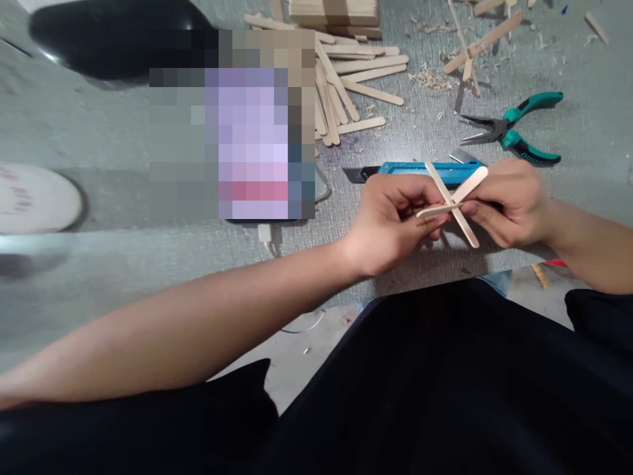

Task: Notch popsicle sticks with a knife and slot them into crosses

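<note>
My left hand (pixel 390 221) and my right hand (pixel 509 201) meet above the near edge of the grey mat (pixel 148 257). Between them they pinch two pale wooden craft sticks (pixel 452 201) crossed in an X. Left fingers curl around the crossing from the left; right fingers grip it from the right. Just behind the hands lies a blue utility knife (pixel 420 171), its blade pointing left.
Green-handled needle-nose pliers (pixel 514 128) lie at the right rear. A loose pile of craft sticks (pixel 346 86) and a stacked bundle (pixel 336 16) sit behind. A glued stick cross (pixel 475 49) and wood shavings lie at far right. A pixelated phone (pixel 247 132), a white disc (pixel 34 198) and a black object (pixel 119 36) are left.
</note>
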A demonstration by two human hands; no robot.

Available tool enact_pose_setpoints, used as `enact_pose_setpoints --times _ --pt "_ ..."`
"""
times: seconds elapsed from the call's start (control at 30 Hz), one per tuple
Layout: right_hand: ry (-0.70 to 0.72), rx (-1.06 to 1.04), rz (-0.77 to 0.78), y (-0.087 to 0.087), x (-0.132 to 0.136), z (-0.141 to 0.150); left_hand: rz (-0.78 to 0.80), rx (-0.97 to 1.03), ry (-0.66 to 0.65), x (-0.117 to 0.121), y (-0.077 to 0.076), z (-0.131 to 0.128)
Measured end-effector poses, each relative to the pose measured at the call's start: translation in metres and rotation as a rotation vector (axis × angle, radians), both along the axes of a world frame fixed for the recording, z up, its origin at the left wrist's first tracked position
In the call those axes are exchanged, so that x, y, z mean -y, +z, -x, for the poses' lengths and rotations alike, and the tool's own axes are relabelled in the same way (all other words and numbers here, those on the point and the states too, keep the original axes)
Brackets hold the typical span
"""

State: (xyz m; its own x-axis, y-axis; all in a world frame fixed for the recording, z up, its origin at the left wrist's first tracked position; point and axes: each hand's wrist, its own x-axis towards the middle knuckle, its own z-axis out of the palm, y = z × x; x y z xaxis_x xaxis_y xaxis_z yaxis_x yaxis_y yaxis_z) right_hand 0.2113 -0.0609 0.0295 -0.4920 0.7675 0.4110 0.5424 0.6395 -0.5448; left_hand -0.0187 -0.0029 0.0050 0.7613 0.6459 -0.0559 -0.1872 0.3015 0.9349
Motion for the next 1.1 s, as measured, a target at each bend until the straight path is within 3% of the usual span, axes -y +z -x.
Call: enact_pose_setpoints --times 0.2,0.37,0.53,0.7,0.93,1.1 --pt "0.020 -0.018 -0.002 -0.007 0.002 0.003 -0.050 -0.057 0.010 0.001 0.004 0.003" --pt "-0.049 -0.017 -0.136 -0.009 0.003 0.005 -0.104 -0.082 0.066 0.006 0.005 0.001" --pt "-0.063 -0.002 0.012 -0.009 0.004 0.007 -0.163 -0.077 0.081 0.006 0.000 -0.001" --pt "-0.134 -0.011 0.048 -0.007 0.008 0.012 -0.401 -0.116 0.123 0.004 -0.001 0.001" --pt "-0.193 0.042 -0.034 -0.007 0.010 0.014 -0.660 -0.032 0.213 0.005 -0.002 0.002" --pt "-0.144 0.061 -0.005 -0.005 0.008 0.008 -0.604 -0.055 0.167 0.003 -0.005 0.001"
